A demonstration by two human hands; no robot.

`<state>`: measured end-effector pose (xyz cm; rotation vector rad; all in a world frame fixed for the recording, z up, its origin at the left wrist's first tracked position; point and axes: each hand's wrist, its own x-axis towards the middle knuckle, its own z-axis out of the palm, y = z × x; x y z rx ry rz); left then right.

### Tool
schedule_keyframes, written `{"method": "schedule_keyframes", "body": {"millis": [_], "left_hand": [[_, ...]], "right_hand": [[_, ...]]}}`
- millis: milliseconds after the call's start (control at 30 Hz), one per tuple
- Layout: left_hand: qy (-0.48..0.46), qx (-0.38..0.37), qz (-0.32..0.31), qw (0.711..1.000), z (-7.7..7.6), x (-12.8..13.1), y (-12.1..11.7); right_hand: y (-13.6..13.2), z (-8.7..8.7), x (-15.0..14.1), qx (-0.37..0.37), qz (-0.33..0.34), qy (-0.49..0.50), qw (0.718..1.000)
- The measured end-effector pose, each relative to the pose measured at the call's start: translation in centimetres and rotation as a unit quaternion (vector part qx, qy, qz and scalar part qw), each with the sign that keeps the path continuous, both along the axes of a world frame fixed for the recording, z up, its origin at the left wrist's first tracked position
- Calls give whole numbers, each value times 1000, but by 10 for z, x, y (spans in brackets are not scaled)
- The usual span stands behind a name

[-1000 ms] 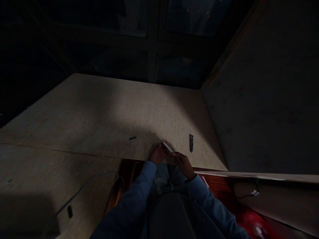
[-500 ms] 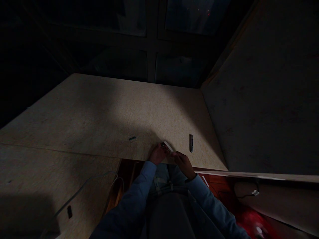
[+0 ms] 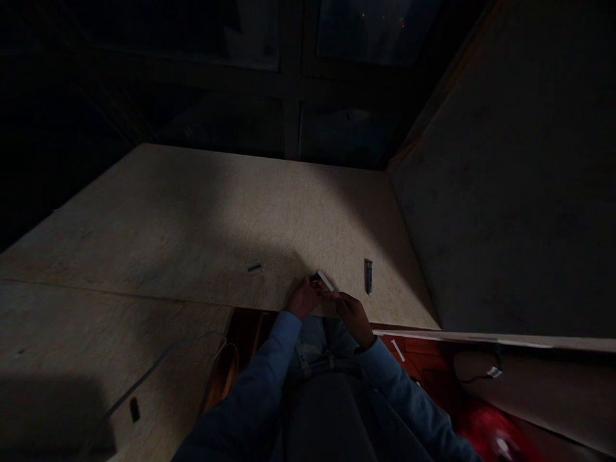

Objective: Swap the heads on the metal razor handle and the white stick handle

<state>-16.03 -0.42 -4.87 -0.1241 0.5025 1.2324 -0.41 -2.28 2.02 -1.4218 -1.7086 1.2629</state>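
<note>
My left hand (image 3: 304,299) is closed around a small dark piece that lies against a thin white strip (image 3: 325,280), at the table's front edge. The fingers of my right hand (image 3: 353,316) pinch the near end of the same strip. What exactly the strip and the dark piece are is too dim to tell. To the right, a slim grey metal tool with a short crosspiece at its far end (image 3: 368,277) lies on the pale tabletop (image 3: 289,212). A small flat dark-green piece (image 3: 254,267) rests left of my hands.
A grey cable (image 3: 163,356) and a small black object (image 3: 135,409) lie on the lower-left surface. A wall (image 3: 505,192) borders the tabletop on the right, dark windows (image 3: 346,131) behind. Below right are a white strip (image 3: 398,350) and a red object (image 3: 495,427).
My fingers shift slightly on the white strip, and my right fingertips sit a little closer around its near end. The pieces on the table stay where they were.
</note>
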Motion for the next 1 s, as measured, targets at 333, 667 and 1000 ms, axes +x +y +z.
{"method": "schedule_keyframes", "body": {"millis": [333, 667, 1000], "left_hand": [[13, 4, -13, 1000, 2, -2, -1], [14, 11, -20, 1000, 0, -2, -1], [10, 19, -12, 1000, 2, 0, 0]], "right_hand": [[-2, -2, -5, 4, 21, -19, 1000], [-6, 4, -6, 13, 41, -12, 999], [0, 2, -4, 31, 13, -36, 999]]}}
